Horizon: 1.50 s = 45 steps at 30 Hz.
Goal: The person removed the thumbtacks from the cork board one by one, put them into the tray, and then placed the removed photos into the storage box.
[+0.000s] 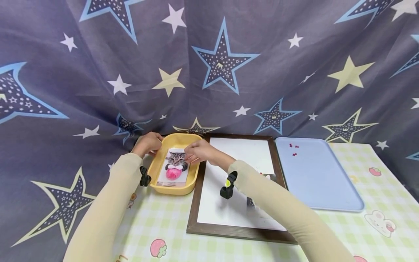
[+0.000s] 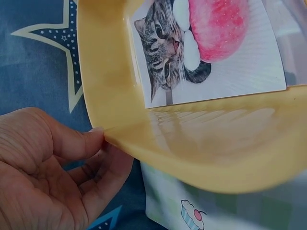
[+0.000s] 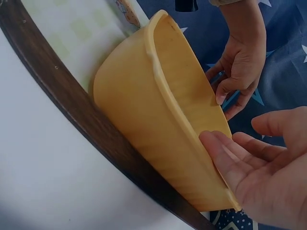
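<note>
A yellow plastic basin (image 1: pixel 156 168) stands at the back left of the table, with a photo print (image 1: pixel 174 174) of a cat with a pink ball lying inside it. My left hand (image 2: pixel 62 163) pinches the basin's rim at its far left corner, thumb on the edge and fingers curled beneath. Across from it, my right hand (image 1: pixel 200 151) reaches over the basin's right rim, and its fingertips overlap the print's upper right edge in the head view. In the right wrist view the right hand's fingers (image 3: pixel 225 155) extend over the rim, the thumb held apart.
Right of the basin lies a dark brown framed white board (image 1: pixel 226 189), partly covered by my right arm, with a picture (image 1: pixel 250 202) on it. Beyond it, a pale blue tray (image 1: pixel 315 174) holds several red pushpins (image 1: pixel 294 154). A star-patterned curtain (image 1: pixel 222 109) hangs behind the checked tablecloth (image 1: pixel 163 222).
</note>
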Each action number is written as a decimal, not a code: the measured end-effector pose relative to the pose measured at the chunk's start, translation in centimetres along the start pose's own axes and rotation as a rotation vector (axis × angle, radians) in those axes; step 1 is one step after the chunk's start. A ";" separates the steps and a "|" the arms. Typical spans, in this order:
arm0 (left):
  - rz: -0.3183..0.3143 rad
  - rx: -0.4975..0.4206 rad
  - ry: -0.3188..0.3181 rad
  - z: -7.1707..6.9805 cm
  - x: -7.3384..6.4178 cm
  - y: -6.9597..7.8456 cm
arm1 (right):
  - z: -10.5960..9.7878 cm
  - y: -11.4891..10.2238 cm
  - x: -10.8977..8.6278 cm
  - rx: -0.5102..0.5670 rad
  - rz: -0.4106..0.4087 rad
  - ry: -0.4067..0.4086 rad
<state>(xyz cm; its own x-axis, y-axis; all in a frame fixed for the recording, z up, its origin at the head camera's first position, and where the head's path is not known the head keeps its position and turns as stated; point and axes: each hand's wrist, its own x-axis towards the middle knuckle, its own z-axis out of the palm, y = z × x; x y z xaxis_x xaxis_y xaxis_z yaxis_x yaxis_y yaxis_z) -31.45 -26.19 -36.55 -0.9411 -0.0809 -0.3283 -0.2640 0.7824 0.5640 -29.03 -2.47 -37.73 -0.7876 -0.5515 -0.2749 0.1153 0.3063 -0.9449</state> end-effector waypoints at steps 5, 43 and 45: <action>0.025 0.013 0.006 0.2 -0.2 0.2 | -0.5 -0.2 -0.7 -0.037 -0.017 0.018; 0.884 0.221 0.262 15.9 -6.9 10.7 | -12.2 4.2 -10.0 -0.135 -0.114 0.184; 0.917 0.274 0.228 17.0 -7.5 10.9 | -12.7 4.8 -10.5 -0.139 -0.107 0.198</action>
<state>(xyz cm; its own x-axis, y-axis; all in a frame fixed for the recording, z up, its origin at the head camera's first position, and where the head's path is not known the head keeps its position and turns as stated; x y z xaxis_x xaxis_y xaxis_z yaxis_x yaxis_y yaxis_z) -23.63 -6.57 -40.84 -0.7823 0.5346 0.3195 0.6203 0.7150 0.3225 -27.86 14.66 -37.15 -0.8955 -0.4281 -0.1217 -0.0484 0.3653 -0.9296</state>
